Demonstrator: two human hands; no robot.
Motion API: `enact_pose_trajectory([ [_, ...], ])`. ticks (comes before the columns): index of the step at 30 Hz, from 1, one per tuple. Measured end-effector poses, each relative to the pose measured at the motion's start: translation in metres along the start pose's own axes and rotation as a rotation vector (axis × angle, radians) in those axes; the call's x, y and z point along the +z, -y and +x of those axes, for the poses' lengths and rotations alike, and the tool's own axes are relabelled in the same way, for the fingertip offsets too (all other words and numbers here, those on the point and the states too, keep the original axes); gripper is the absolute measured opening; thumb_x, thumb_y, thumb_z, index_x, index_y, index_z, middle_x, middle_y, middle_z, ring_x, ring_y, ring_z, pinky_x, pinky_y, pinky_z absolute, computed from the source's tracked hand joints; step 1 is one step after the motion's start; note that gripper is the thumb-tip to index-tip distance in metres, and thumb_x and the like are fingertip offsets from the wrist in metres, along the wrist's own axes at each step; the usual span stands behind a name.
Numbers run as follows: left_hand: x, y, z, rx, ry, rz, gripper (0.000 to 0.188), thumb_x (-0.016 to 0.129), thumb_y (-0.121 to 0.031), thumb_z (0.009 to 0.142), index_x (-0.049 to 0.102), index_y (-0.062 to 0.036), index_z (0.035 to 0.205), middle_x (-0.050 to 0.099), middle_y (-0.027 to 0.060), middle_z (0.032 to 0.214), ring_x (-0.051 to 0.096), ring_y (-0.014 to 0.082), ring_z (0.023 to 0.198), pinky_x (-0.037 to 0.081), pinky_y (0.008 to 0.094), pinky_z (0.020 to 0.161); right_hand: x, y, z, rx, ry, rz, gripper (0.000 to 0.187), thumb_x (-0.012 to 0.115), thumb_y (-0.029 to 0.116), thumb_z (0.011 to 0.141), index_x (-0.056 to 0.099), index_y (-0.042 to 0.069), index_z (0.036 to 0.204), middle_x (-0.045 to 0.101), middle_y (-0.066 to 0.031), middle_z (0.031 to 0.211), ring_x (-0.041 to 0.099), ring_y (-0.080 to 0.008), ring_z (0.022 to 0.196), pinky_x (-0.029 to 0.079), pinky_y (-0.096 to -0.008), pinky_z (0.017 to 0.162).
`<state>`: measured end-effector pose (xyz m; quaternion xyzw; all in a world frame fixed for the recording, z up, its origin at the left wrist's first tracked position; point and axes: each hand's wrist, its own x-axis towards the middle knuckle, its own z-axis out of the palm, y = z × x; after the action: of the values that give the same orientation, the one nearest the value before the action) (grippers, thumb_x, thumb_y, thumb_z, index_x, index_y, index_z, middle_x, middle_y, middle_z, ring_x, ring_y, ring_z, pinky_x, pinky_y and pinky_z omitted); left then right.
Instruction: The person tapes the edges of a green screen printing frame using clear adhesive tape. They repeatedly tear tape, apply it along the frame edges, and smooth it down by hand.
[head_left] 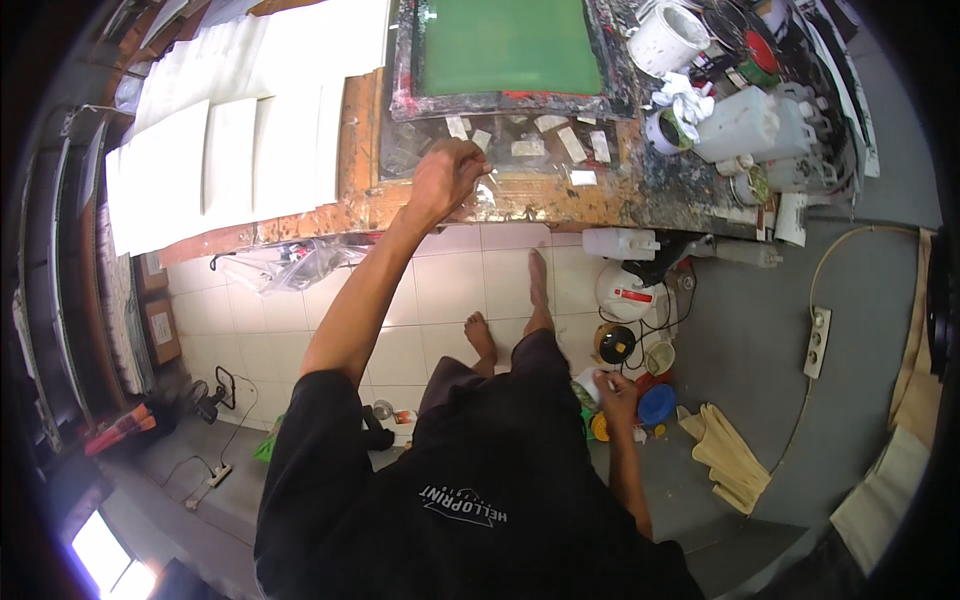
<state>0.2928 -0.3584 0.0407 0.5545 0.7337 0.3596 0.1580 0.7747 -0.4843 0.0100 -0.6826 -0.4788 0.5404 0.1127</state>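
Observation:
My left hand (446,182) reaches over the front edge of the worktable, its fingertips pressed together above the clear sheet. Whatever they pinch, if anything, is too small to tell. Several short whitish tape-like pieces (572,144) lie scattered on that surface, beside and beyond the fingers. Behind them rests a screen-printing frame (510,48) with a green mesh and a dark, paint-stained border. Low at my right side, my right hand (617,394) is closed, fingers curled beside a whitish object (588,386); what it holds is unclear.
Overlapping white sheets (230,150) cover the table's left part. Paint tubs (668,40) and translucent jugs (738,124) crowd its right end. On the floor at right are a red-and-white appliance (628,294), a blue lid (656,404), a beige cloth (728,456) and a power strip (818,342).

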Motion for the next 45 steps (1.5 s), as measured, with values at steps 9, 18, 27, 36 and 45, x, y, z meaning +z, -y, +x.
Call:
enact_pose_trajectory([
  [9, 0.041, -0.015, -0.012, -0.113, -0.135, 0.524, 0.099, 0.085, -0.042, 0.078, 0.033, -0.0101, 0.156, 0.047, 0.0215, 0.142, 0.046, 0.0406, 0.127, 0.037, 0.0555, 0.102, 0.050, -0.039, -0.025, 0.040, 0.007, 0.147, 0.035, 0.072, 0.030, 0.096, 0.070, -0.001, 0.081, 0.060, 0.0010, 0.073, 0.052, -0.0083, 0.070, 0.041, -0.0279, 0.063],
  [18, 0.104, -0.106, -0.242, -0.513, 0.124, -0.088, 0.097, 0.084, -0.026, 0.077, 0.029, 0.0052, 0.151, 0.039, 0.0297, 0.145, 0.035, 0.0482, 0.135, 0.029, 0.0604, 0.111, 0.042, -0.045, -0.004, -0.096, 0.201, -0.072, 0.039, 0.071, 0.035, 0.096, 0.072, -0.003, 0.088, 0.062, -0.0068, 0.072, 0.057, -0.0148, 0.070, 0.046, -0.0328, 0.066],
  [27, 0.172, -0.138, -0.361, -1.135, 0.022, -1.041, 0.036, 0.073, -0.006, 0.093, 0.057, -0.0015, 0.125, 0.073, 0.0103, 0.089, 0.069, 0.0148, 0.078, 0.056, 0.0264, 0.070, 0.030, -0.026, 0.056, -0.278, 0.563, -0.337, 0.030, 0.069, 0.027, 0.095, 0.073, -0.002, 0.090, 0.068, -0.0161, 0.086, 0.064, -0.0262, 0.078, 0.050, -0.0395, 0.072],
  [36, 0.171, -0.148, -0.343, -1.314, 0.015, -0.925, 0.030, 0.071, -0.007, 0.091, 0.061, -0.0079, 0.119, 0.072, 0.0092, 0.091, 0.067, 0.0161, 0.075, 0.056, 0.0310, 0.065, 0.045, 0.033, 0.246, -0.717, -0.164, -0.215, 0.030, 0.070, 0.009, 0.085, 0.062, 0.002, 0.114, 0.067, -0.0125, 0.082, 0.068, -0.0287, 0.074, 0.053, -0.0409, 0.072],
  [45, 0.166, -0.138, -0.349, -1.365, -0.026, -0.883, 0.026, 0.069, -0.007, 0.093, 0.063, -0.0069, 0.118, 0.072, 0.0093, 0.092, 0.066, 0.0157, 0.074, 0.055, 0.0313, 0.063, 0.049, 0.055, 0.232, -0.527, -0.023, -0.254, 0.027, 0.071, 0.012, 0.088, 0.067, 0.003, 0.113, 0.066, -0.0177, 0.120, 0.065, -0.0372, 0.107, 0.052, -0.0493, 0.088],
])
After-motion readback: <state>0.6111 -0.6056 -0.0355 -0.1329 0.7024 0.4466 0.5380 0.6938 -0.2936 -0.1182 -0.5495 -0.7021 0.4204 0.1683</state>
